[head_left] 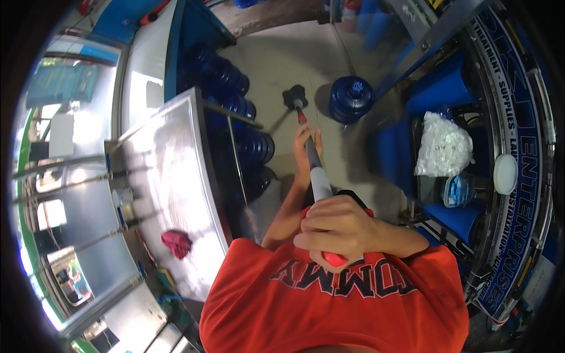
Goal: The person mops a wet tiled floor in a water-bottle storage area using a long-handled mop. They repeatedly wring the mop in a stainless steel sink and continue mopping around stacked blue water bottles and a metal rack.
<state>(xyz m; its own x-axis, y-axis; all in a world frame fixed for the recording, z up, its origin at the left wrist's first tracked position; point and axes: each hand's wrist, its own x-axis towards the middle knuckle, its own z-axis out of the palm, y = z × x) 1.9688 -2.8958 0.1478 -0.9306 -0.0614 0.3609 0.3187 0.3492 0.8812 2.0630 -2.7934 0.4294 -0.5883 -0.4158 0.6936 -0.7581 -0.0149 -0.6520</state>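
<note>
A long-handled mop (pixel 318 179) runs from my chest down to the floor. It has a grey and white shaft, a red joint and a small dark head (pixel 295 96) that rests on the tiles. My right hand (pixel 338 229) wraps round the top of the handle, close to its red end. Lower on the shaft, just above the red joint, my left hand (pixel 307 144) holds it with the fingers around the pole. A large blue water jug (pixel 351 99) stands upright on the floor, right of the mop head and apart from it.
Several blue water jugs (pixel 257 146) stand in rows under a shiny metal counter (pixel 170 194), where a dark red cloth (pixel 176 243) lies. Blue chairs (pixel 441 88) line the right; one bears a bag of white caps (pixel 442 146). A glass door (pixel 406 53) stands at the upper right.
</note>
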